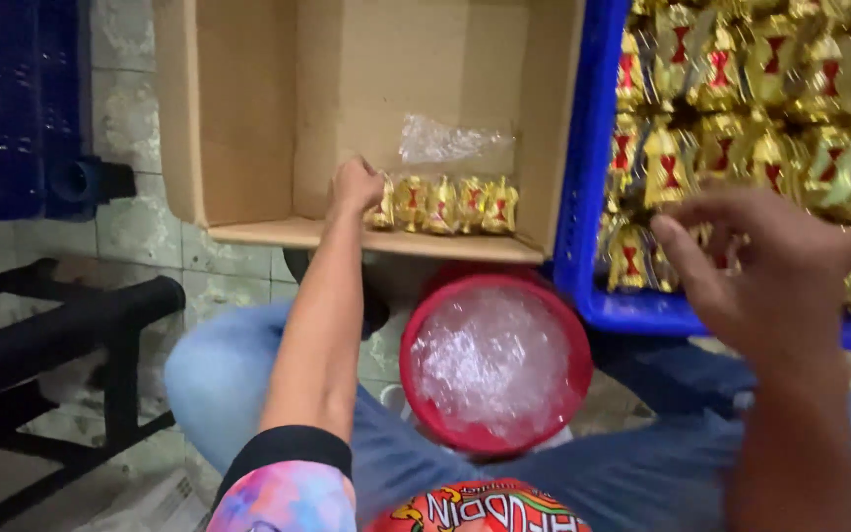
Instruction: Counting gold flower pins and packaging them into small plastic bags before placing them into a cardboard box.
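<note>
Grey-green tiled floor [140, 232], worn and stained, lies under the work area, seen from above past the person's blue denim knees. Black tubular frame [61, 325] stands at the left, with a dark blue crate [12, 99] above it.

Cardboard box [248, 108], plain brown and open-topped, sits ahead on the floor. Inside, against its near wall, a short row of packets [450, 205] stands upright, side by side and touching: crinkled gold foil, each with a red hourglass-shaped mark. A crumpled scrap of clear film [440, 140] lies on the box bottom just behind the row.

Left hand [357, 185] reaches into the box, arm extended. Its fingers are curled around the leftmost packet [383, 209] of the row, pinching it at the top; the grip is closed on that packet.

Blue bin [583, 177], hard plastic with a smooth rim, stands just right of the box, filled with a loose heap of the same gold packets [741, 118].

Right hand [755, 266] hovers over the bin's near edge, fingers loosely bent, thumb extended toward the left. Whether it holds anything cannot be told; the palm side is hidden.

Red tub [494, 365], round, sits between the knees, filled with crumpled clear film [492, 360]
</note>
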